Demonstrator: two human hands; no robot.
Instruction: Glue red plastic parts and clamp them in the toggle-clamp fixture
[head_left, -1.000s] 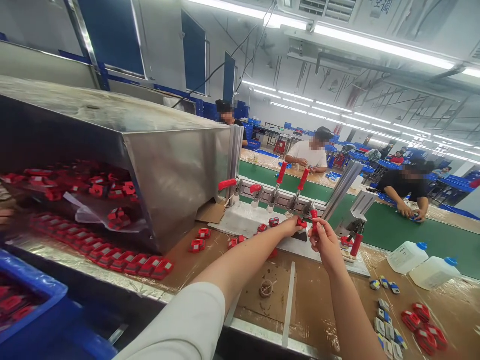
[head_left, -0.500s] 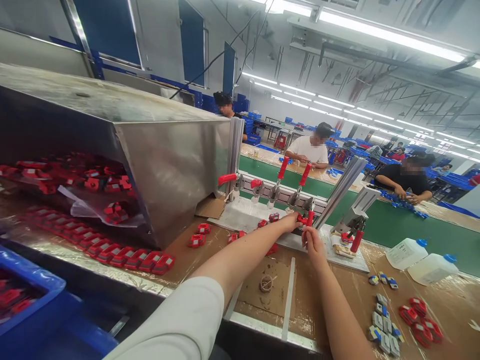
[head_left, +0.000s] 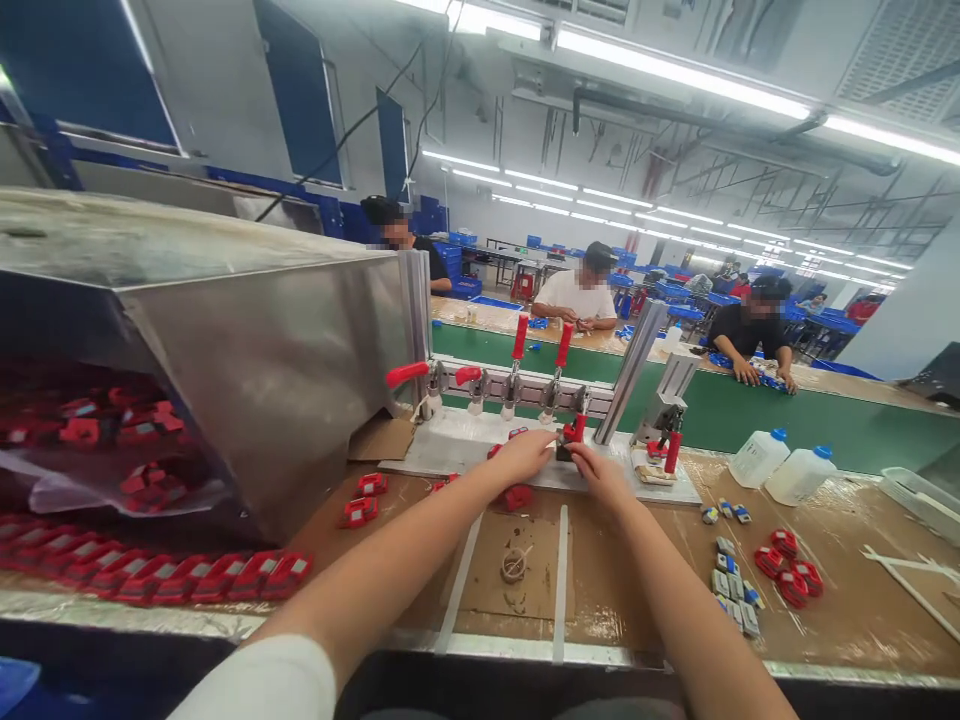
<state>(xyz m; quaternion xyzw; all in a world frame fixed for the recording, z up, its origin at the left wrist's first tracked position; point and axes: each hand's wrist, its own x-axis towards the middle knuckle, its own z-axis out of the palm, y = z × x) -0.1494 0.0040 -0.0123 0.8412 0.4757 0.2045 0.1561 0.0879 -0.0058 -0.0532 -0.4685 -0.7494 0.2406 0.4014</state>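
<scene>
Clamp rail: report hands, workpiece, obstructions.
Left hand at small red part; right hand beside red clamp handle. Grips unclear. Loose red parts near left forearm.

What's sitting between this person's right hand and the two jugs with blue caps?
In the head view, a metal clamp with a red handle stands between the right hand and the jugs, with a small red part beside the handle.

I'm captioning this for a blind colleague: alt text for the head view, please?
A person's left hand and right hand reach to the right end of a row of red-handled clamps on a workbench. Red parts lie nearby; coworkers are beyond a green surface.
</scene>
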